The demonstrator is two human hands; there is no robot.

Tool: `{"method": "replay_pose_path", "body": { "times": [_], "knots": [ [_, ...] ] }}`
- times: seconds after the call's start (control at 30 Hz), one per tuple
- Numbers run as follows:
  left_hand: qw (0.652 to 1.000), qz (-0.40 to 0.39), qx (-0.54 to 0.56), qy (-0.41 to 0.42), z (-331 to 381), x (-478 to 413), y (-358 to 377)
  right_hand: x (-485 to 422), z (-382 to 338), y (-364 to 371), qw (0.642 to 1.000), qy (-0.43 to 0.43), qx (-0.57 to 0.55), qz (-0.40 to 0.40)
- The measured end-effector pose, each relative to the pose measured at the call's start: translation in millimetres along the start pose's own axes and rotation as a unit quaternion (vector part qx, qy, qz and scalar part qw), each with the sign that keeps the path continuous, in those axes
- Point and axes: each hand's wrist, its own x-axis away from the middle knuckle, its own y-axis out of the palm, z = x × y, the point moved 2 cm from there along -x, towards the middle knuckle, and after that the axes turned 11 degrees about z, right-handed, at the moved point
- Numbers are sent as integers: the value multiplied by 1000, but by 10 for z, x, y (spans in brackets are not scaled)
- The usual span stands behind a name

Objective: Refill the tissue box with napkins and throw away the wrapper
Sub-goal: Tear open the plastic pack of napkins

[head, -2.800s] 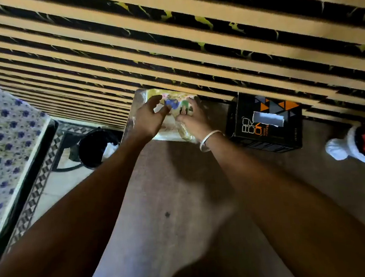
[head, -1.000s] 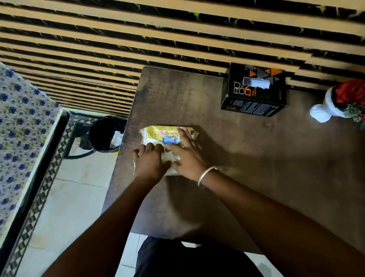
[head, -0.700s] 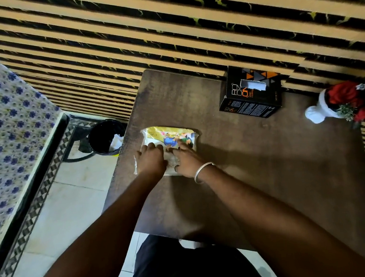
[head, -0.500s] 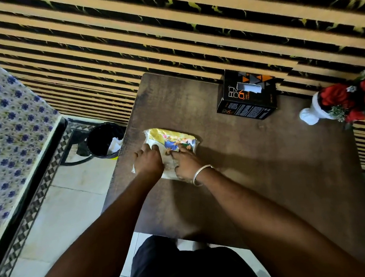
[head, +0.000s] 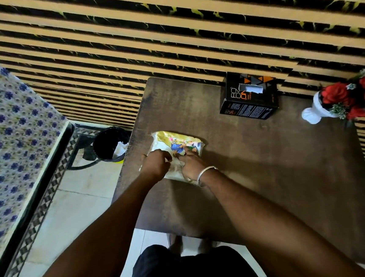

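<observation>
Both the left hand (head: 156, 166) and right hand (head: 191, 165) pinch the napkin pack (head: 177, 143) wrapper closed-fingered; a hard tear could scatter napkins off the surface (head: 267, 164).

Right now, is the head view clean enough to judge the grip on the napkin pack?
Head view: dim; both hands shade the pack, so finger contact is murky. Wide-angle bends the wall slats. Tissue box is sharp.

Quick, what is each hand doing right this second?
Left hand: fingers curled, pinching the wrapper of the napkin pack.
Right hand: pressed on the same pack, fingers at the wrapper; firm grip cannot be told.
</observation>
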Motion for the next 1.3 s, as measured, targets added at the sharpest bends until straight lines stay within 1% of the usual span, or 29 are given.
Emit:
{"method": "replay_pose_path", "body": {
  "times": [0.1,0.3,0.4,0.53,0.67,0.77,0.97,1.1,1.17,1.23,1.3],
  "knots": [
    [999,22,14,24,-17,32,-13,-10,6,1,1000,-5,-2,-5],
    [997,61,-14,49,-11,83,-31,-39,7,-11,1000,-15,7,-9],
    [998,52,13,19,-28,87,1,-100,23,-32,1000,-19,1,-10],
    [996,10,66,-51,5,53,42,-142,65,-37,999,-25,-6,-21],
    [989,34,108,-99,30,17,92,-173,83,-33,999,-24,-23,7],
    [986,49,126,-99,41,37,135,-186,100,-8,999,-29,-21,15],
    [991,70,104,-50,5,65,148,-225,94,-55,999,-26,-34,8],
    [989,67,120,-60,-14,65,135,-227,90,-57,999,-22,-28,9],
    [985,63,141,-75,-38,63,135,-211,93,-48,999,-26,-22,22],
    [982,32,169,-79,-84,58,149,-225,101,-37,997,-25,-35,60],
    [969,-2,225,-103,-143,51,150,-249,121,-54,993,-14,-50,104]
  ]
}}
